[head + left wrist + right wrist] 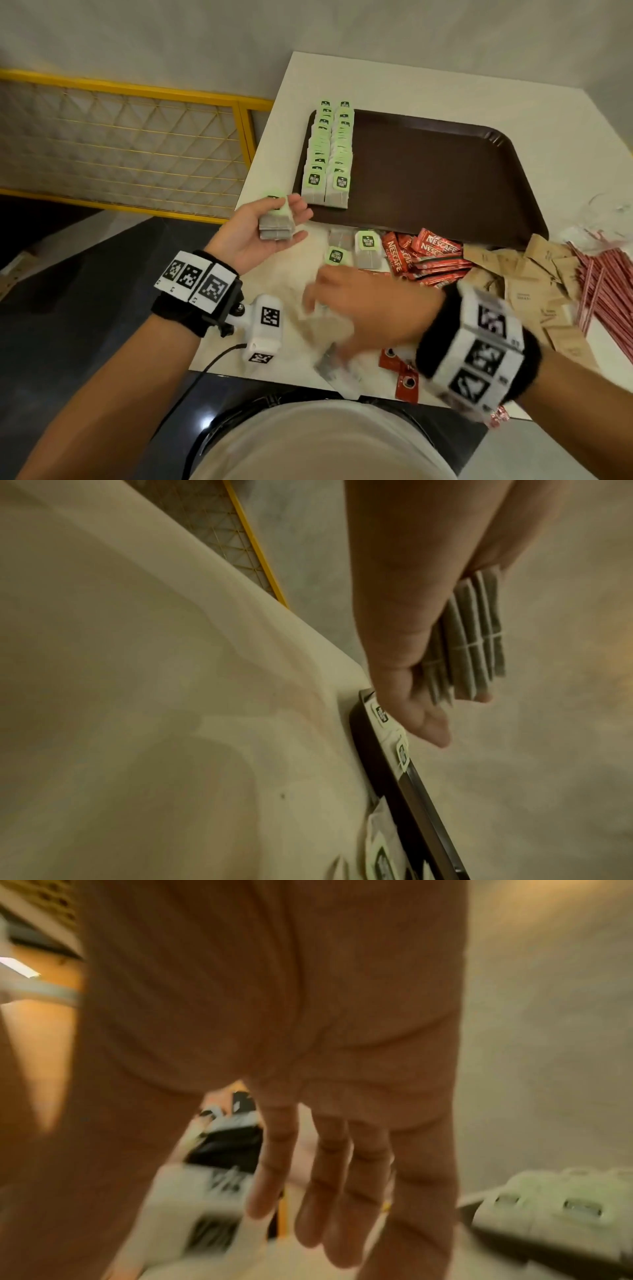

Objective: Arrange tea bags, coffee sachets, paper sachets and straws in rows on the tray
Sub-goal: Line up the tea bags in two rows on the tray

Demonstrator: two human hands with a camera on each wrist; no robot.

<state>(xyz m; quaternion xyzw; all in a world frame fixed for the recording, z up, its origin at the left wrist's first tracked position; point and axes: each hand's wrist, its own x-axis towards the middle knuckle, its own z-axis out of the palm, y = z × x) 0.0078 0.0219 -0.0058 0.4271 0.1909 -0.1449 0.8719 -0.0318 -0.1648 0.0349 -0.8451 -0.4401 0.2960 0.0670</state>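
The left hand is cupping palm-up at the table's left edge, its thumb and curled fingers gripping a small stack of tea bags; the left wrist view is showing about four bags edge-on in that stack. At roughly four o'clock from it, the right hand is hovering palm-down over the white table, blurred; the right wrist view is showing its fingers straight and close together, gripping nothing. Just under and around that hand, loose tea bags are lying on the table: two with green tags plus one loose tag toward twelve o'clock, and a blurred few toward six that I cannot count. The brown tray is sitting at twelve o'clock from the right hand, carrying two rows of tea bags along its left side. At three o'clock, a pile of red coffee sachets, then brown paper sachets, then red-striped straws are lying heaped, too overlapped to count.
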